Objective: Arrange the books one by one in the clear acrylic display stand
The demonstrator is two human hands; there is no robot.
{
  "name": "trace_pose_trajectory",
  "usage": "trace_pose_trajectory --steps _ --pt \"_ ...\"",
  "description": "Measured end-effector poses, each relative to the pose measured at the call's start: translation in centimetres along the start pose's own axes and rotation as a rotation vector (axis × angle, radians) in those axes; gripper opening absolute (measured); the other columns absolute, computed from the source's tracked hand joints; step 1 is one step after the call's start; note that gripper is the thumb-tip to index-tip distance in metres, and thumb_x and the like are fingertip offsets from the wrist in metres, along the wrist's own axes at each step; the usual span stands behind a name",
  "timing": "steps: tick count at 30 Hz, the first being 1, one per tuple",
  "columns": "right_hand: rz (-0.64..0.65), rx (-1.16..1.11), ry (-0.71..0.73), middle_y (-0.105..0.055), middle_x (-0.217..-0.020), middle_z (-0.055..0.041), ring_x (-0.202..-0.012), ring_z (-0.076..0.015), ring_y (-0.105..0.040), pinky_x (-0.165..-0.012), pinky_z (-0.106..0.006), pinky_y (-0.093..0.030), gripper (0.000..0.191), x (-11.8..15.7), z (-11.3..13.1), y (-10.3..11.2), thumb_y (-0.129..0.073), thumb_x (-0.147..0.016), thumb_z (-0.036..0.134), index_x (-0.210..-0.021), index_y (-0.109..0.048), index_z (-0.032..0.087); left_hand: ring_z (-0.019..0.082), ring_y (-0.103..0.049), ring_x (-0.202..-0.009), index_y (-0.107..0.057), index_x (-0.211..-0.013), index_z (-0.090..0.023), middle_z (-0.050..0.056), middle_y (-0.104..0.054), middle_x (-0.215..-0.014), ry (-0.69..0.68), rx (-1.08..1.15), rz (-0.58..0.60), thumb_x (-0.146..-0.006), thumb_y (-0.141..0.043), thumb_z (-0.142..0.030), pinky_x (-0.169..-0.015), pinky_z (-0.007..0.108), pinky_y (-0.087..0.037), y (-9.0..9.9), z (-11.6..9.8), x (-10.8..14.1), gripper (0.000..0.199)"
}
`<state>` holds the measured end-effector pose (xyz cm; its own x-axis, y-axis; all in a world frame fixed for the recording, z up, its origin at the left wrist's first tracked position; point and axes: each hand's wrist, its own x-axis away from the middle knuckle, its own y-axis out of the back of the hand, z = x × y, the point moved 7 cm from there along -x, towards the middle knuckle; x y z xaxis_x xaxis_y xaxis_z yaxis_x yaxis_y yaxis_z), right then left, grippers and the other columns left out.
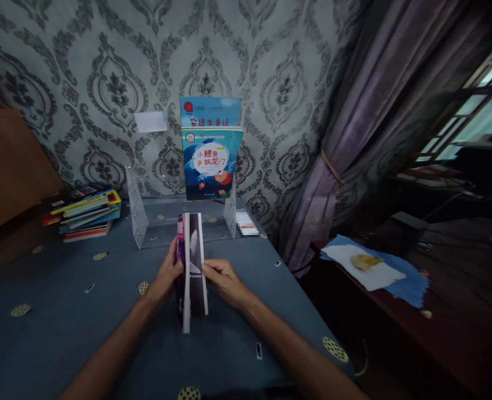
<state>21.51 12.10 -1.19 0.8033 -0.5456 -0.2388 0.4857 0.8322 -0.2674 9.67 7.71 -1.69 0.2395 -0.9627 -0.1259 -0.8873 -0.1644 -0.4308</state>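
Note:
A book (pixel 186 311) with a purple and pink cover stands upright and partly opened between my hands, above the table. My left hand (pixel 169 275) is wrapped round its left side, thumb on the cover. On the other side my right hand (pixel 225 278) pinches the right-hand part, where a dark page with a pale shape shows. Just behind is a clear acrylic rack (pixel 140 228). Its right half carries a blue picture book (pixel 210 164) with orange fish, and behind that a light-blue book (pixel 212 105) shows its top part.
A pile of several books (pixel 90 214) lies at the back left of the dark patterned table (pixel 83 333). A white card (pixel 150 121) is at the rack's upper left. To the right, a dark red surface holds a blue cloth (pixel 412 286) and white paper (pixel 341 261), beside a tied curtain (pixel 312 205).

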Motion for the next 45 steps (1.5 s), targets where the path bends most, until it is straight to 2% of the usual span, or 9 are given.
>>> trace_pose_trajectory --steps 6,9,12,16,19,22,28,36,45 --pt "-0.1 0.066 0.05 -0.038 -0.061 0.0044 -0.06 -0.0096 -0.032 -0.055 -0.022 -0.029 0.053 -0.1 1.1 1.5 -0.068 -0.082 0.064 -0.061 -0.054 0.017 0.031 -0.056 -0.128 -0.043 -0.146 -0.028 0.011 -0.058 -0.139 -0.105 -0.183 -0.174 -0.065 -0.085 -0.052 -0.104 0.039 -0.046 1.0 -1.2 -1.0 0.094" --pt "-0.093 0.12 0.083 -0.044 -0.065 0.0035 -0.062 -0.0099 -0.037 -0.059 -0.023 -0.033 0.049 -0.2 1.5 1.6 -0.066 -0.084 0.063 -0.068 -0.058 0.017 0.03 -0.06 -0.122 -0.045 -0.141 -0.024 0.011 -0.064 -0.128 -0.147 -0.237 -0.335 -0.062 -0.087 -0.044 -0.102 0.039 -0.047 2.2 -2.4 -1.1 0.092" --pt "-0.089 0.179 0.087 -0.049 -0.069 0.0025 -0.064 -0.0109 -0.041 -0.061 -0.023 -0.036 0.049 -0.3 1.0 1.7 -0.062 -0.086 0.064 -0.076 -0.061 0.017 0.029 -0.064 -0.116 -0.049 -0.133 -0.021 0.011 -0.068 -0.12 -0.16 -0.242 -0.42 -0.061 -0.088 -0.042 -0.1 0.041 -0.048 2.8 -3.1 -1.1 0.084" --pt "-0.118 0.193 0.099 -0.049 -0.067 0.0025 -0.062 -0.011 -0.04 -0.061 -0.024 -0.036 0.057 -0.4 0.0 2.1 -0.055 -0.087 0.071 -0.071 -0.06 0.017 0.025 -0.067 -0.107 -0.058 -0.119 -0.019 0.009 -0.071 -0.116 -0.177 -0.286 -0.427 -0.063 -0.087 -0.043 -0.095 0.037 -0.05 2.7 -3.2 -0.9 0.067" --pt "-0.126 0.186 0.089 -0.058 -0.077 0.0002 -0.069 -0.0125 -0.047 -0.068 -0.025 -0.04 0.051 -0.5 -0.3 2.3 -0.064 -0.083 0.067 -0.082 -0.067 0.016 0.023 -0.069 -0.094 -0.063 -0.111 -0.018 0.005 -0.073 -0.104 -0.151 -0.302 -0.418 -0.063 -0.086 -0.048 -0.086 0.033 -0.053 2.6 -2.9 -0.8 0.061" --pt "-0.144 0.179 0.075 -0.062 -0.082 -0.0004 -0.073 -0.0131 -0.051 -0.072 -0.026 -0.042 0.046 -0.5 -0.5 2.4 -0.071 -0.08 0.061 -0.088 -0.07 0.016 0.022 -0.07 -0.086 -0.067 -0.107 -0.017 0.004 -0.075 -0.093 -0.088 -0.233 -0.42 -0.065 -0.081 -0.06 -0.079 0.032 -0.054 2.5 -2.5 -0.6 0.061" --pt "-0.145 0.012 -0.024 -0.065 -0.08 0.0001 -0.071 -0.0124 -0.053 -0.072 -0.025 -0.044 0.045 -0.4 -1.9 2.4 -0.074 -0.077 0.06 -0.092 -0.072 0.017 0.026 -0.07 -0.093 -0.072 -0.099 -0.014 0.007 -0.076 -0.088 -0.017 -0.112 -0.443 -0.059 -0.079 -0.072 -0.084 0.035 -0.054 2.0 -2.5 -0.5 0.07" --pt "-0.22 0.04 -0.006 -0.068 -0.083 0.0005 -0.074 -0.0129 -0.056 -0.074 -0.025 -0.045 0.048 -0.8 -1.7 3.9 -0.074 -0.077 0.062 -0.098 -0.071 0.018 0.027 -0.07 -0.099 -0.072 -0.101 -0.017 0.007 -0.077 -0.098 0.011 -0.05 -0.405 -0.055 -0.087 -0.057 -0.09 0.038 -0.054 1.7 -1.9 -0.5 0.063" --pt "-0.214 0.185 0.034 -0.065 -0.088 -0.0008 -0.078 -0.0148 -0.054 -0.076 -0.027 -0.044 0.049 -0.7 -1.3 4.6 -0.066 -0.083 0.064 -0.099 -0.069 0.018 0.023 -0.073 -0.072 -0.073 -0.092 -0.015 0.004 -0.077 -0.081 0.118 -0.061 -0.316 -0.047 -0.094 -0.043 -0.074 0.036 -0.059 1.3 -1.2 -0.4 0.056"
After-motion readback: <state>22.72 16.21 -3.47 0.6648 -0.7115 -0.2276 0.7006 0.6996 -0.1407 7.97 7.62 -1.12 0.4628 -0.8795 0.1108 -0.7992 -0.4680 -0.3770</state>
